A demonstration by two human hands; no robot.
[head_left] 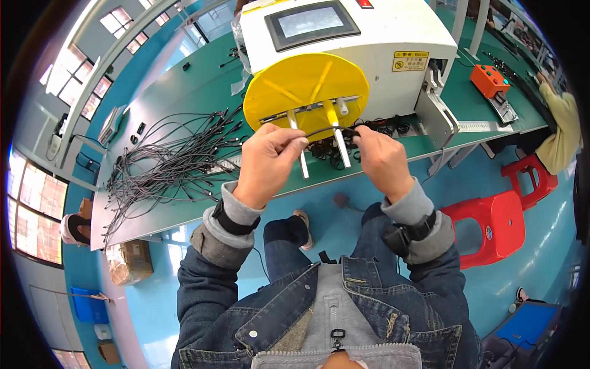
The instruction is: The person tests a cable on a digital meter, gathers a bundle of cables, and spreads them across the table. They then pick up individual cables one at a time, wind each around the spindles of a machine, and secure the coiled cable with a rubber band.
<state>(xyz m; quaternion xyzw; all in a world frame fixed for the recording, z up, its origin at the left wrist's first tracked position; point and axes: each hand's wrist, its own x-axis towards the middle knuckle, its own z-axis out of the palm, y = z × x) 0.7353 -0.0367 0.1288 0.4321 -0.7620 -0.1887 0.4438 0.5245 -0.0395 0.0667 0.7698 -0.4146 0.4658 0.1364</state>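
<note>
A short length of black cable (324, 130) stretches between my two hands, in front of a yellow disc (295, 80) on a white machine (393, 37). My left hand (268, 161) pinches its left end between thumb and forefinger. At the other end my right hand (382, 157) pinches it, close to two metal rods (339, 142) that jut out from the disc toward me. The cable passes across the rods; whether it touches them I cannot tell. The fingers under each hand are partly hidden.
A tangle of black cables (178, 150) covers the left of the green table (160, 92). More dark cables (384, 127) lie under the machine. An orange control box (490, 81) stands to its right. Red stools (491, 230) are at my right, near another person's yellow sleeve (556, 135).
</note>
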